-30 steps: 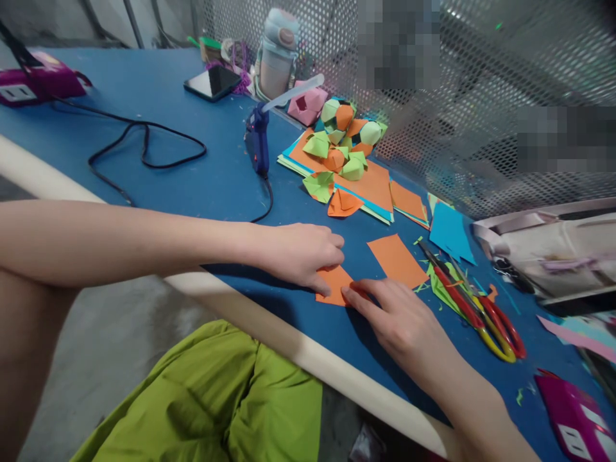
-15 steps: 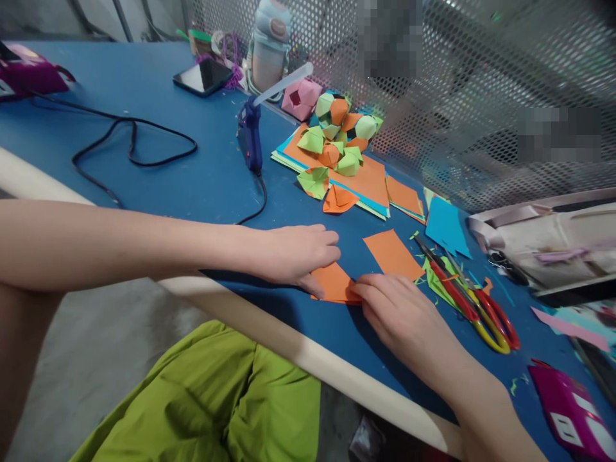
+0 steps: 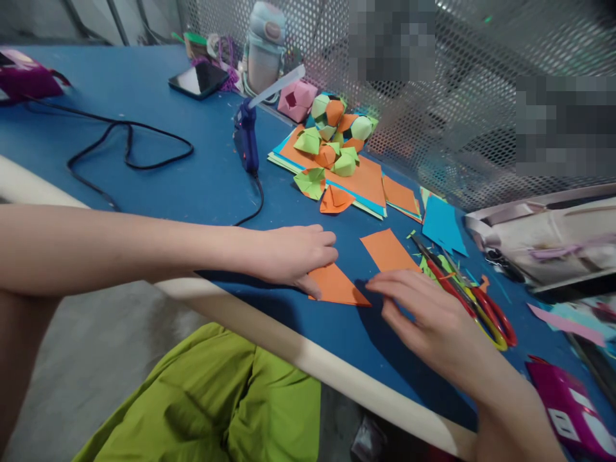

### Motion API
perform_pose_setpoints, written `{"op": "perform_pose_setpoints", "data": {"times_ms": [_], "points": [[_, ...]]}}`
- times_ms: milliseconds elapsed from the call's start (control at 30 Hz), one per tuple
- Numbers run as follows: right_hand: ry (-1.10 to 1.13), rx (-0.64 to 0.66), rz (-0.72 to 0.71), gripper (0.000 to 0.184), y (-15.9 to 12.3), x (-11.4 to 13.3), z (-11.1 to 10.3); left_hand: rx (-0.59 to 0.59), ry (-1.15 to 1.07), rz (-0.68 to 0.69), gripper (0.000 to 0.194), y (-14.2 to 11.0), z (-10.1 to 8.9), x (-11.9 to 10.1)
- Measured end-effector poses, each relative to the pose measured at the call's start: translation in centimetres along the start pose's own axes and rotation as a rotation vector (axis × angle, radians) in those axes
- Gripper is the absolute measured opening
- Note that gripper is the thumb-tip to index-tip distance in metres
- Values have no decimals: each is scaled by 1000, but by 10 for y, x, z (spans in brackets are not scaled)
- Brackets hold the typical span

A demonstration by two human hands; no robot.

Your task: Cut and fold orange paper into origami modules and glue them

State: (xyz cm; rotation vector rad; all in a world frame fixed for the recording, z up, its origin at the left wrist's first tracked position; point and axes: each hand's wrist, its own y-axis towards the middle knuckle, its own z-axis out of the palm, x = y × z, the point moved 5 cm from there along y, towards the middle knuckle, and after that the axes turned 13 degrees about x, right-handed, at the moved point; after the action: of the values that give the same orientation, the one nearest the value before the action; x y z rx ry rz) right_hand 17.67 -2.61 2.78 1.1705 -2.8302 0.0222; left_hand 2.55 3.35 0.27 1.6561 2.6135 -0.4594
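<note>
A folded orange paper triangle (image 3: 337,287) lies on the blue table (image 3: 192,179) near its front edge. My left hand (image 3: 293,255) rests on the triangle's left part, fingers curled and pressing it flat. My right hand (image 3: 428,317) hovers just right of the triangle, fingers spread and holding nothing. An orange paper rectangle (image 3: 387,250) lies beyond my right hand. Scissors with red and yellow handles (image 3: 474,301) lie to the right on green scraps.
A blue glue gun (image 3: 246,131) with its black cord (image 3: 129,151) stands mid-table. Folded green and orange paper shapes (image 3: 334,144) sit on a paper stack by the perforated metal screen. A phone (image 3: 197,78), a bottle (image 3: 262,48), a beige bag (image 3: 548,240) and a magenta device (image 3: 570,407) are about.
The orange paper has gone from a rectangle to a flat triangle. My right hand lifted off it and moved right, fingers opening. My left hand stayed pressing on it.
</note>
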Motion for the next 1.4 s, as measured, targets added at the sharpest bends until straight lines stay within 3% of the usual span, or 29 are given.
{"op": "perform_pose_setpoints", "data": {"times_ms": [100, 267, 467, 667, 867, 1100, 1200, 1400], "points": [[58, -100, -42, 27, 13, 4, 6, 11, -13, -7, 44, 1, 0, 0], [89, -46, -148, 29, 32, 13, 24, 12, -37, -9, 43, 1, 1, 1], [60, 145, -85, 33, 7, 6, 14, 13, -19, -11, 41, 0, 1, 1], [86, 223, -5, 31, -16, -6, 7, 10, -14, -12, 40, 0, 0, 1], [71, -114, -1, 24, 2, -2, -1, -1, -14, -2, 44, -1, 0, 2], [-2, -30, -126, 28, 13, 17, 21, -80, 41, 178, 16, -5, 1, -14], [-54, -55, -130, 28, 11, 19, 20, -56, 73, 135, 15, -7, 1, -15], [-64, -41, -119, 29, 10, 19, 19, -13, 108, -32, 34, -9, -9, -7]]}}
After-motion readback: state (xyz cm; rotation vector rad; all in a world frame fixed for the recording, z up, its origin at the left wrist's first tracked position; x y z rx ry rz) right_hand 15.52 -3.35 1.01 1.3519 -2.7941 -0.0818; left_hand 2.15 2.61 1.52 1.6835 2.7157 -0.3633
